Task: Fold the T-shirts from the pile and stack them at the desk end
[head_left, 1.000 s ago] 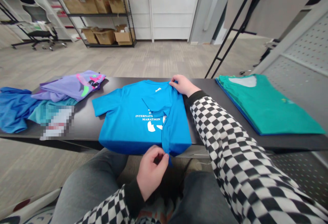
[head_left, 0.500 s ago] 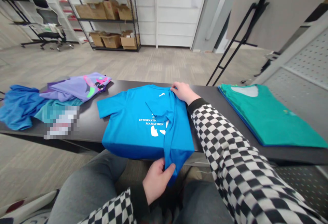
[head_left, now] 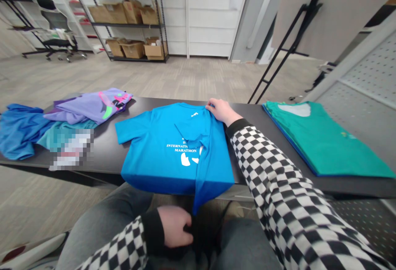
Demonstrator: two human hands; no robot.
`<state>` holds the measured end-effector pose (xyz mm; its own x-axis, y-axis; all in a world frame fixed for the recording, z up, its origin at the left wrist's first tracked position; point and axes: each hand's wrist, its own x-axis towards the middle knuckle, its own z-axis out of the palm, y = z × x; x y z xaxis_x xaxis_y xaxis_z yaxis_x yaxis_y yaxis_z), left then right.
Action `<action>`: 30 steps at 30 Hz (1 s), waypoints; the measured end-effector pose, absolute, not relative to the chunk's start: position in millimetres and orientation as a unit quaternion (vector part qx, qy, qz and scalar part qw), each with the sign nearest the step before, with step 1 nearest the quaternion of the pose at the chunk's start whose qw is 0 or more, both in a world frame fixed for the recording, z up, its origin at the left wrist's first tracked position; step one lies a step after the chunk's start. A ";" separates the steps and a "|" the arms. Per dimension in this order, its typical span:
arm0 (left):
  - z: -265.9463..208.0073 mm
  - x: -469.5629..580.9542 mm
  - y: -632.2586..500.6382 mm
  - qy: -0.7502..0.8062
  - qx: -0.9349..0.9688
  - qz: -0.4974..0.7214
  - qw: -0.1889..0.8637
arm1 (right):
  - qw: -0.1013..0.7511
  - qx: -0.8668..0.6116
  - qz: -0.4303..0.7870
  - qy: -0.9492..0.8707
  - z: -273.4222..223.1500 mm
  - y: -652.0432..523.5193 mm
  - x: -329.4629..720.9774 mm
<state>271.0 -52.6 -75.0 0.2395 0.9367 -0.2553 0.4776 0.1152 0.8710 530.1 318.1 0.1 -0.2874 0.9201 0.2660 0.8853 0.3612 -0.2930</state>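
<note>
A blue T-shirt [head_left: 148,154] with white lettering lies on the dark table, its right side folded inward and one sleeve laid across the print. Its lower hem hangs over the front edge, ending in a drooping corner. At the far shoulder, beside the collar, my right hand [head_left: 219,110] pinches the fabric. My left hand [head_left: 175,225] is below the table edge, just left of that hanging corner and apart from it. Its thumb and forefinger are parted with nothing between them, the other fingers curled and partly hidden.
On the right lies a stack of folded shirts, a green one [head_left: 337,142] on top. Rumpled blue [head_left: 21,132], teal and purple [head_left: 83,107] garments lie at the left, beside a blurred-out item [head_left: 72,150]. A shelf with cardboard boxes [head_left: 133,49] stands beyond the table [head_left: 107,146].
My left hand has let go of the shirt's lower edge and moved down and left. The loosened corner now hangs freely. My right hand stays at the shoulder.
</note>
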 end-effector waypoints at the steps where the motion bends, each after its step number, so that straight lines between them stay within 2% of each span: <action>1: -53.8 269.3 -39.3 0.552 0.636 0.231 0.487 | 0.199 -0.561 0.044 -0.802 0.5 317.5 530.1; 3: -7.5 266.9 5.3 0.465 0.702 0.184 0.508 | 0.199 -0.559 0.042 -0.804 1.7 315.9 529.9; 4: 14.2 266.4 34.5 0.445 0.734 0.183 0.479 | 0.197 -0.559 0.042 -0.804 2.5 315.0 529.8; 6: 46.3 266.8 96.7 0.530 0.758 0.257 0.281 | 0.191 -0.560 0.041 -0.805 4.1 313.0 529.9; 8: 57.9 269.1 150.9 0.621 0.743 0.223 0.109 | 0.185 -0.563 0.039 -0.804 5.3 311.7 530.8; 10: 51.7 273.1 187.4 0.663 0.734 0.139 0.053 | 0.181 -0.567 0.041 -0.803 5.4 311.8 533.0; 13: 31.8 278.5 210.0 0.667 0.738 0.081 0.061 | 0.188 -0.565 0.065 -0.801 3.3 314.4 538.0; 21: 30.9 255.2 217.9 0.662 0.709 0.163 0.183 | 0.211 -0.546 0.075 -0.807 -4.6 319.6 544.3; 30: 20.6 225.6 228.4 0.678 0.707 0.140 0.144 | 0.196 -0.549 0.063 -0.810 -3.3 320.3 539.8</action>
